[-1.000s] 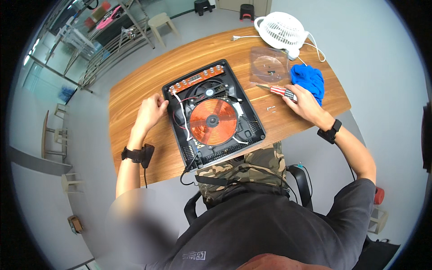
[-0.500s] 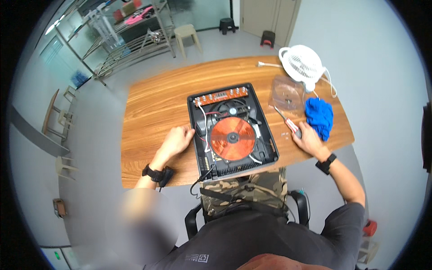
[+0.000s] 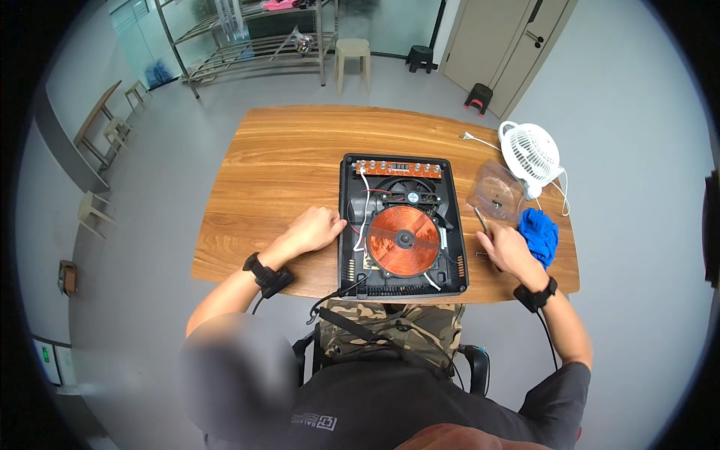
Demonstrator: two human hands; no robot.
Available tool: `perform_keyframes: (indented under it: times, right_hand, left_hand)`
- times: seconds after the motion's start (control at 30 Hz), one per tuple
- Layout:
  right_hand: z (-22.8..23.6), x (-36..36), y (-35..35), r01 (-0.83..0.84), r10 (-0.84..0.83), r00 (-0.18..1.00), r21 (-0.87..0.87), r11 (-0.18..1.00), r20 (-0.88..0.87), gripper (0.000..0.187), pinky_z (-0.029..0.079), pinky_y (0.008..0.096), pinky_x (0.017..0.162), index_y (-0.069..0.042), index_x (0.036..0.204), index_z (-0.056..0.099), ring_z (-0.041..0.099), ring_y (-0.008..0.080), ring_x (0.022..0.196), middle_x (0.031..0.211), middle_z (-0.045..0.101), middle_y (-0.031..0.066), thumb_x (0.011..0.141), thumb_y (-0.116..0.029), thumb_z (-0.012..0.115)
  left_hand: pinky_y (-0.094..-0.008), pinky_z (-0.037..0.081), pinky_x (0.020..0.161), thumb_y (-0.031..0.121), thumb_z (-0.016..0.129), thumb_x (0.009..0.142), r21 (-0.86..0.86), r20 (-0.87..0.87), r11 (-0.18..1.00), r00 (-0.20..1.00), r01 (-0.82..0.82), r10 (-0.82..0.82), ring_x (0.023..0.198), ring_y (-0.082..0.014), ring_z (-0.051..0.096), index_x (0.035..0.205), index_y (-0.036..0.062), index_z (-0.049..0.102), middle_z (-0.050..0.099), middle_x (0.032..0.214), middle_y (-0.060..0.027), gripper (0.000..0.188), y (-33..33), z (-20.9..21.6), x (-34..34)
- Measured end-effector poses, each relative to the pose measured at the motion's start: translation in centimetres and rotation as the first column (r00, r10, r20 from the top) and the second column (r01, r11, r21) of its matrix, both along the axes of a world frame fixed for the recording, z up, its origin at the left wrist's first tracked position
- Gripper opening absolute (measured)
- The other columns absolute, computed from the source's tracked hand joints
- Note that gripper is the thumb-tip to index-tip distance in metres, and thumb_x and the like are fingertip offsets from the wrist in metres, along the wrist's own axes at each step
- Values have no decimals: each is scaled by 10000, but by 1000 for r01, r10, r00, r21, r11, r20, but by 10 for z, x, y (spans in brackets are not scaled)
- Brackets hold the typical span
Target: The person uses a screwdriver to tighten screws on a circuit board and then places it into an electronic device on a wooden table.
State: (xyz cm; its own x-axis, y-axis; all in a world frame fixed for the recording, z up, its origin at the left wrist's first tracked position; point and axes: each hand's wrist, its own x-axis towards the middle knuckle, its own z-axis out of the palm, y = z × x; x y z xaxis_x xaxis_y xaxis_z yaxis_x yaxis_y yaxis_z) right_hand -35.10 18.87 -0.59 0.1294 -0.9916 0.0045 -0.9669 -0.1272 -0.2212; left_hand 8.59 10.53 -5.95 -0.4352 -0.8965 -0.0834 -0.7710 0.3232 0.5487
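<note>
An induction cooker (image 3: pixel 459 289) lies opened on the table, its black casing showing a round copper coil (image 3: pixel 403 259), a small black cooling fan (image 3: pixel 412 197) and an orange control board (image 3: pixel 400 168) along the far edge. My left hand (image 3: pixel 315 229) is closed, its curled fingertips against the casing's left edge. To the right of the casing, my right hand (image 3: pixel 510 249) is closed round a screwdriver (image 3: pixel 480 215); the handle is hidden under the fingers and the metal shaft points away. Tiny screws (image 3: pixel 481 253) lie beside this hand, partly covered.
Beyond my right hand stand a clear plastic tray (image 3: pixel 491 184) with small parts and a white fan (image 3: pixel 529 154) with its cord. A blue cloth (image 3: pixel 538 234) lies at the right of the wooden table (image 3: pixel 292 142). A dark power cord (image 3: pixel 324 300) hangs over the near edge.
My head view has shifted, so the table sits differently in the picture. My right hand has closed over the screwdriver's handle, which showed before. My left hand stays at the casing's edge.
</note>
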Motion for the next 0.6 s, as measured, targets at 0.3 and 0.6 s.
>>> perform_keyframes:
  times: [0.3,0.6]
  right_hand:
    - [-29,28,-33,-123,125,992,87,989,-25,461,519,565,721,35,815,658,651,500,769,759,662,300,1020,-369,573]
    - [-40,34,-30,-80,67,996,226,971,65,462,534,552,843,119,892,683,665,528,900,906,673,377,938,-342,677]
  left_hand:
    - [-507,520,673,397,622,987,-18,-13,1000,1000,-16,16,707,-421,669,766,23,670,672,707,-221,437,15,1,-3]
    - [-486,548,875,251,448,992,263,-16,960,994,-100,108,880,-416,717,956,-14,731,731,829,-234,390,-17,-21,14]
